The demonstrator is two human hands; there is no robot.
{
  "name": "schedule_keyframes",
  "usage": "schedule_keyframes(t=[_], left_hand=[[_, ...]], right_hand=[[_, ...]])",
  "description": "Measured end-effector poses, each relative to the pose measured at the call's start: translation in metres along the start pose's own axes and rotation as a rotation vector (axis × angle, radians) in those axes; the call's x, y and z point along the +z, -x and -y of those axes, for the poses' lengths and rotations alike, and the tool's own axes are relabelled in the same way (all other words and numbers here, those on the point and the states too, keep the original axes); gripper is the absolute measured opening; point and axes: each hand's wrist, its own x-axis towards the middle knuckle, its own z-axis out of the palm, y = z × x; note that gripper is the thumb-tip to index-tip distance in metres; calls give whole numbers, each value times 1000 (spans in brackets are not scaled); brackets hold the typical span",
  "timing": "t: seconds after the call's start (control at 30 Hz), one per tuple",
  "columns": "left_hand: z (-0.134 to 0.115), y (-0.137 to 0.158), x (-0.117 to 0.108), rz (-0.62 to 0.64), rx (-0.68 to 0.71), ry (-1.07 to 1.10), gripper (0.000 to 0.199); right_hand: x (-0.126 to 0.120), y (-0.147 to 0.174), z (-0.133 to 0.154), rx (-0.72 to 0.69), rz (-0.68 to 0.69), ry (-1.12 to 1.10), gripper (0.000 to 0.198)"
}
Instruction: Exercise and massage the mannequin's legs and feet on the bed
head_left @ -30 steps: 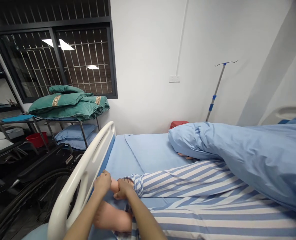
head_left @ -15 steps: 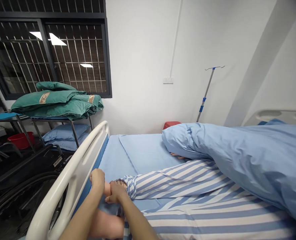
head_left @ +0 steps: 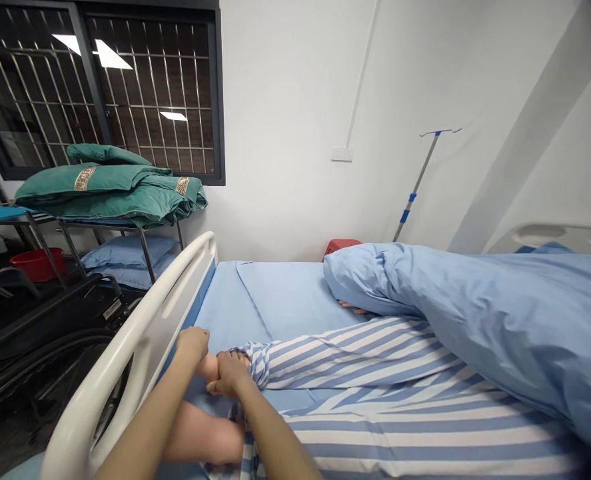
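A figure in blue-and-white striped trousers (head_left: pixel 355 350) lies on the bed, its bare lower legs toward the footboard. My left hand (head_left: pixel 192 345) is closed over the foot end of the far leg, hiding most of that foot. Just right of it, my right hand (head_left: pixel 231 372) wraps round the same leg at the ankle (head_left: pixel 208 367), beside the bunched trouser cuff (head_left: pixel 258 360). The near leg (head_left: pixel 202 437) rests bare on the sheet under my forearms, its foot hidden by my left arm.
A white footboard (head_left: pixel 140 340) borders the bed on the left, with a wheelchair (head_left: pixel 50 347) beyond. A blue quilt (head_left: pixel 455 300) covers the figure's upper part. Green folded bedding (head_left: pixel 110 190) sits on a rack by the window. An IV pole (head_left: pixel 418 183) and red bin (head_left: pixel 342 245) stand behind.
The view has tipped down slightly, so the surroundings sit a little higher. Both hands keep their hold on the far leg, which has hardly moved.
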Motion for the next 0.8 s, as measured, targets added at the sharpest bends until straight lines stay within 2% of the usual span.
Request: schedule_keyframes(t=[0.13,0.37,0.53,0.7,0.8], left_hand=[[4,0,6,-13,-58,0,33],[5,10,11,-63,-267,124,40],[8,22,12,-49,-272,191,41],[1,43,3,-115,-238,2,45],[-5,45,-8,-76,-187,-41,45]], right_hand=[[-2,3,2,9,5,-6,71],[0,2,0,-3,-2,-1,72],[3,2,-1,-8,-11,0,72],[1,3,0,-8,8,4,72],[-2,4,1,-7,18,7,72]])
